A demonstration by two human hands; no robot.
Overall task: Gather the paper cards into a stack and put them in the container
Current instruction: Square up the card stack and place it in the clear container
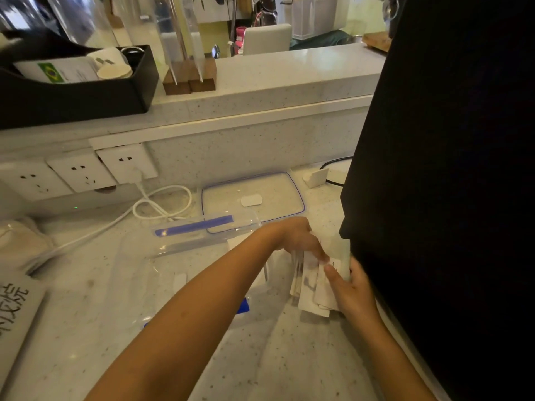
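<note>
A loose bunch of white paper cards (314,287) lies on the speckled counter beside a tall black appliance. My left hand (301,237) reaches across and presses its fingers on the top of the bunch. My right hand (351,287) holds the bunch from the right side, thumb over the cards. A clear plastic container (185,270) with blue clips sits on the counter left of the cards, under my left forearm. Its clear lid (275,195) with a blue rim lies flat behind it.
The black appliance (451,183) blocks the right side. A white cable (162,204) loops from wall sockets (86,175) at the left. A black tray (72,91) and wooden stands (189,79) sit on the upper ledge. A printed sheet (14,308) lies at the left edge.
</note>
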